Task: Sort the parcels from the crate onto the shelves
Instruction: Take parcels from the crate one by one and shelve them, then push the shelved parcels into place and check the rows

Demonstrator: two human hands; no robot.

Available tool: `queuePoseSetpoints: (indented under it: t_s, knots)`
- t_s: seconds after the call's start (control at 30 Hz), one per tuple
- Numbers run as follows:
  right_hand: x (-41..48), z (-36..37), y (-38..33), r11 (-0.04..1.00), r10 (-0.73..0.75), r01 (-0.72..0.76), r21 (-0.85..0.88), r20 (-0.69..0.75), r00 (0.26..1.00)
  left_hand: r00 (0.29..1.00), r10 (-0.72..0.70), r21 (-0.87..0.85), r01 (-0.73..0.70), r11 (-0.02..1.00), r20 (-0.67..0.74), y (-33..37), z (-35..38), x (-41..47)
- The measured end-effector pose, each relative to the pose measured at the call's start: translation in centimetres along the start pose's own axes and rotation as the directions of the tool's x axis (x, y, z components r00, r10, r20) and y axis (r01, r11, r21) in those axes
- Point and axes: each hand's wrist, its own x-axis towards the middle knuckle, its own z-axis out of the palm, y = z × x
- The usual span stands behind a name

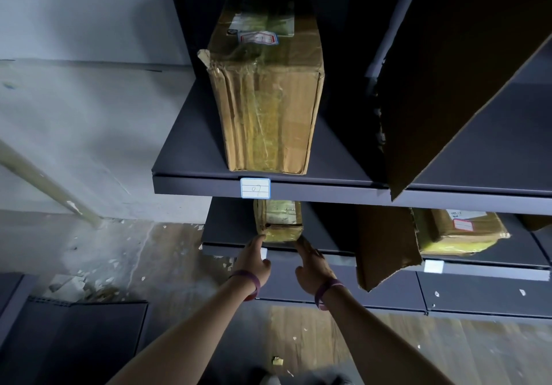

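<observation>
A small taped cardboard parcel lies on the lower dark shelf, partly hidden under the shelf above. My left hand touches its front left corner with the fingertips. My right hand reaches to its front right corner, fingers apart. Neither hand wraps around the parcel. A tall taped cardboard parcel stands on the upper shelf, above a white label marked "07". The crate is not in view.
Another taped parcel lies on the lower shelf to the right. Two dark cardboard divider sheets lean between shelf bays. Paper scraps litter the wooden floor. A dark metal panel lies at the lower left.
</observation>
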Motion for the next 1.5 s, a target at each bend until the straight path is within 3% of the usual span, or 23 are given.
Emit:
queuePoseSetpoints:
  t_s: [0.23, 0.5, 0.67, 0.93, 1.23, 1.5]
  knots:
    - [-4.2, -2.4, -3.8, 1.000, 0.029, -0.029, 0.008, -0.008, 1.000, 0.997, 0.080, 0.072, -0.081, 0.994, 0.012, 2.6, -1.9, -3.8]
    - [-11.1, -9.0, -9.6, 0.981, -0.191, 0.188, -0.048, -0.062, 0.980, 0.953, 0.282, 0.006, -0.283, 0.959, -0.116, 8.8, -6.9, -10.2]
    - [-16.5, -14.7, -12.0, 0.919, -0.390, 0.374, -0.124, -0.160, 0.907, 0.902, 0.357, 0.097, -0.344, 0.934, -0.241, 14.0, -10.2, -15.6]
    - [-26.8, -23.2, -10.4, 0.829, -0.559, 0.539, -0.151, -0.266, 0.785, 0.796, 0.495, 0.154, -0.472, 0.868, -0.349, 23.0, -10.0, -25.4]
    - [-35.3, -34.6, -4.7, 0.826, -0.564, 0.480, -0.297, -0.426, 0.707, 0.599, 0.701, 0.284, -0.645, 0.709, -0.387, 36.3, -7.1, -31.6]
    - [-38.0, -44.0, -2.5, 0.820, -0.550, 0.333, -0.466, -0.481, 0.683, 0.584, 0.759, 0.468, -0.606, 0.643, -0.286, 46.9, -6.8, -32.2]
